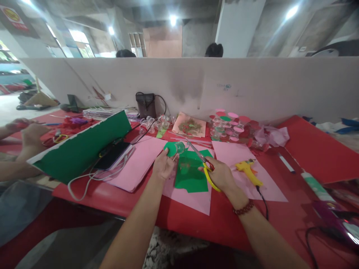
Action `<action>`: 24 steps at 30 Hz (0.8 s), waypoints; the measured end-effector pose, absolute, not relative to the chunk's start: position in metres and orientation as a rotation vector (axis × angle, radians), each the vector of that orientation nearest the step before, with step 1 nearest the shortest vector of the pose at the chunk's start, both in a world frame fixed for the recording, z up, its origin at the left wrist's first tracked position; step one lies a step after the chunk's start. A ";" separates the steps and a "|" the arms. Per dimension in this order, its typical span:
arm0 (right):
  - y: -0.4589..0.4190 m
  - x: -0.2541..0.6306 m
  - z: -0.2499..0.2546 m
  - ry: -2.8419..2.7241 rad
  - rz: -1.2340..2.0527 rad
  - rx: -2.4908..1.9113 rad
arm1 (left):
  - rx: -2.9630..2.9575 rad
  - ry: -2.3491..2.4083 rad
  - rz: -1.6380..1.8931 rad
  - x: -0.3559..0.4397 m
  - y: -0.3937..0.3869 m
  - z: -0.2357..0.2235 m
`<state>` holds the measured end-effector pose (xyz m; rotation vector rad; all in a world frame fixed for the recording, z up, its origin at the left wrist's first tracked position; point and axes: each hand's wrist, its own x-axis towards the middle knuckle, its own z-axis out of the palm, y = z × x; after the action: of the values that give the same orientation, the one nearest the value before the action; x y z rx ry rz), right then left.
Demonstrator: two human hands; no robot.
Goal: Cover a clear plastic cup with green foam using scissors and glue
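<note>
My left hand (164, 164) is closed on a small clear plastic cup (180, 148) with a round green disc (169, 148) at its end. In my right hand (220, 173) is a pair of scissors (199, 155) with yellow and red handles, its blades pointing up and left toward the cup. Below both hands a green sheet (192, 179) with cut, uneven edges lies over pink paper (200, 203). Whether the blades touch the cup or disc, I cannot tell.
A yellow glue gun (246, 172) lies on pink paper at right. Clear cups with coloured discs (228, 125) are piled behind. A phone (113, 157) with cables and a leaning green board (84, 149) stand left. Another person's arm (22, 149) rests beyond the board.
</note>
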<state>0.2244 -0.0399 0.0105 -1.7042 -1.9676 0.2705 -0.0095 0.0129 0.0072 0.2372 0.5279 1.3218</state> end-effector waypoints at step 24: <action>-0.040 0.223 0.003 -2.028 0.090 -1.759 | 0.500 0.517 1.308 -0.003 0.007 0.003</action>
<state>0.2229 -0.0401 0.0035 -1.7590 -2.0279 0.0896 -0.0035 0.0073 0.0031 0.5000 0.5171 1.3077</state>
